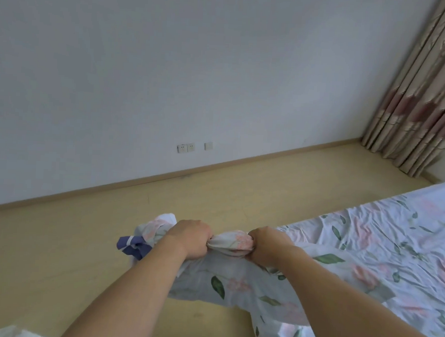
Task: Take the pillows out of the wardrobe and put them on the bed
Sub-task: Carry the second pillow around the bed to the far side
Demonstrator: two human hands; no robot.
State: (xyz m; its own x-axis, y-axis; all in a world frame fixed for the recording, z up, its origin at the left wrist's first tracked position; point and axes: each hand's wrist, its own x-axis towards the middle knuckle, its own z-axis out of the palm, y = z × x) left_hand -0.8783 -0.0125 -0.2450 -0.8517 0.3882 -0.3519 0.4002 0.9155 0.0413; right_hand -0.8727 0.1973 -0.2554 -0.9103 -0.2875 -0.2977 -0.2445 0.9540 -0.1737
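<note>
Both bare forearms reach forward from the camera over the wooden floor. Beside them the bed carries a floral sheet. Held at its edge, the pillow has its bunched end gripped tightly by left hand and right hand, fists closed.

Both sets of fingers curl out of our sight into the pillow; the bed runs off frame at 3 and 5 o'clock.

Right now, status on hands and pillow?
Left hand and right hand both clenched on floral pillow. Pillow held up over the floor beside bed. Path clear.
</note>
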